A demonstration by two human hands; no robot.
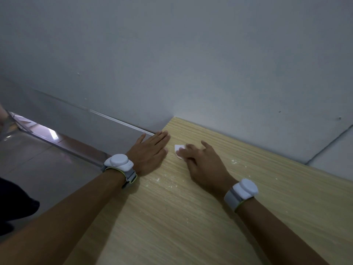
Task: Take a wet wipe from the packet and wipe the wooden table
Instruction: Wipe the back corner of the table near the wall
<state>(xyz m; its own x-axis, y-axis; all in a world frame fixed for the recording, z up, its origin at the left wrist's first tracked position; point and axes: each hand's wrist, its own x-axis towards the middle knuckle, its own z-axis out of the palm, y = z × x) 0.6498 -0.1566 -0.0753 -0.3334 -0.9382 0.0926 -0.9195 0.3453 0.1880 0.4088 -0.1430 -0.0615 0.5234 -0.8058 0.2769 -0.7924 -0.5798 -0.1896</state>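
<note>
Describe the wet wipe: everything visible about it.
The wet wipe is a small white piece, soft and cloth-like, bunched or folded flat on the wooden table near its far left corner. The right hand presses it down with its fingers, covering most of it, so only its left part shows. The left hand lies flat beside it, not touching.

You are in a plain indoor room, the kind found in a home or a small office; which of the two cannot be told. A bare grey-white painted wall [172,54] runs behind a light wood-grain laminate table [229,207] pushed into it. To your left, glossy pale floor tiles [38,169] meet a shiny skirting strip [76,148].
</note>
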